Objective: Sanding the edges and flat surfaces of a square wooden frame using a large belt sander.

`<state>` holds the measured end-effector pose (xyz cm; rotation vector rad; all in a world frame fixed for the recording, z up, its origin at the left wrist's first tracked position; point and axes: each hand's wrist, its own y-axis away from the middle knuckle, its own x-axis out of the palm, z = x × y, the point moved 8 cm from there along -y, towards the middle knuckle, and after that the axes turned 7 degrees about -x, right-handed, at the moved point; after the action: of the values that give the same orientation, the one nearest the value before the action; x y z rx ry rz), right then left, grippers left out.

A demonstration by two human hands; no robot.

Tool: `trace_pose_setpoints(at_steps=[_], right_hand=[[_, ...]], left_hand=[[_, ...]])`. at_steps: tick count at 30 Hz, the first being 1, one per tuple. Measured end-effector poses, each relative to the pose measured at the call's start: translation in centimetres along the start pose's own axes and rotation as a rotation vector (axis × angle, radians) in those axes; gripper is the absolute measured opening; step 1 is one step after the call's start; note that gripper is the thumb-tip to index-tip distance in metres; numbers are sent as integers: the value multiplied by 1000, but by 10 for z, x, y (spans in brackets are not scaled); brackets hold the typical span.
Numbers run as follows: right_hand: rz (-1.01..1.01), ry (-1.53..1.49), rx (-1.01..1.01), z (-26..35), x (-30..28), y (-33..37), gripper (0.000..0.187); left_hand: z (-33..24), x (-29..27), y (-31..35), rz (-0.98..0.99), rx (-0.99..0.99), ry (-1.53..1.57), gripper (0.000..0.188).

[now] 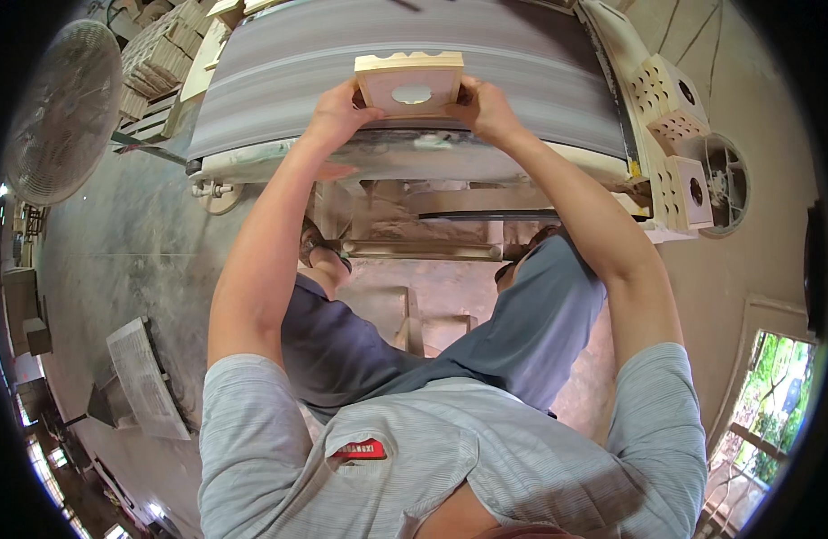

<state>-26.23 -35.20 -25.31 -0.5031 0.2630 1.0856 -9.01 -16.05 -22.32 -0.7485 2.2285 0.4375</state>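
A small pale wooden box (pixel 378 95) with a round hole in its facing side and a notched far upper edge is held at the near part of a wide grey belt (pixel 279 90). My left hand (pixel 340 113) grips its left side, the thumb along the near lower edge. On the opposite side my right hand (pixel 487 110) is closed round the right end. The underside of the box is hidden, and I cannot tell how firmly it rests on the belt. Streaks run across the belt from side to side.
Wooden boxes with rows of holes (pixel 673 94) stand on the ledge right of the belt. A dusty roller edge (pixel 405 154) lies nearest me, above my knees. At left are a large round fan (pixel 61 112), stacked wood pieces (pixel 167 54) and a leaning grey panel (pixel 149 377).
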Motion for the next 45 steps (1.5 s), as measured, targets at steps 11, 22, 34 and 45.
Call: trace_pose_setpoints(at_steps=[11, 22, 34, 45], right_hand=[[6, 169, -3, 6, -18, 6, 29], [-111, 296, 93, -85, -162, 72, 20], [-19, 299, 65, -24, -51, 10, 19], [-29, 68, -102, 47, 5, -26, 28]], left_hand=[[-8, 11, -3, -27, 17, -78, 50], [-96, 114, -47, -23, 218, 83, 36], [-24, 35, -17, 44, 74, 258, 44], [8, -43, -2, -77, -3, 57, 50]])
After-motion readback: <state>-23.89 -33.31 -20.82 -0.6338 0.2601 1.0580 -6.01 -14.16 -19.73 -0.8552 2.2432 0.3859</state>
